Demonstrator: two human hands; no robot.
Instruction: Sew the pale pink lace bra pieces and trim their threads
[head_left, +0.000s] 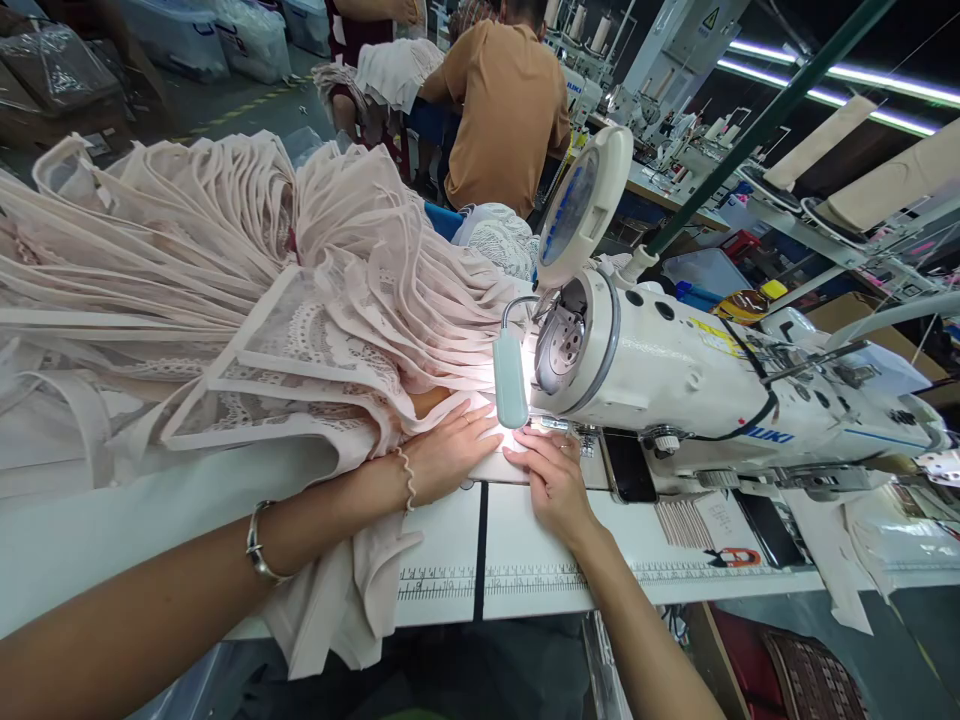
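A white sewing machine (pixel 667 350) stands on the table, with a small lamp (pixel 511 380) lighting its needle area. My left hand (pixel 450 450) lies flat with fingers stretched over pale pink fabric (pixel 390 420) just left of the needle area. My right hand (pixel 553 480) rests at the front of the machine, fingers extended toward the lit spot and touching the cloth or plate there. The needle and presser foot are mostly hidden behind the lamp. A large heap of pale pink lace garments (pixel 247 230) piles up beyond my left arm.
A ruler strip (pixel 525 578) runs along the table's front edge. Orange thread snips (pixel 735 557) and a dark phone (pixel 628 465) lie at the right. A person in a brown shirt (pixel 510 110) sits ahead. Pale cloth hangs over the front edge below my left wrist.
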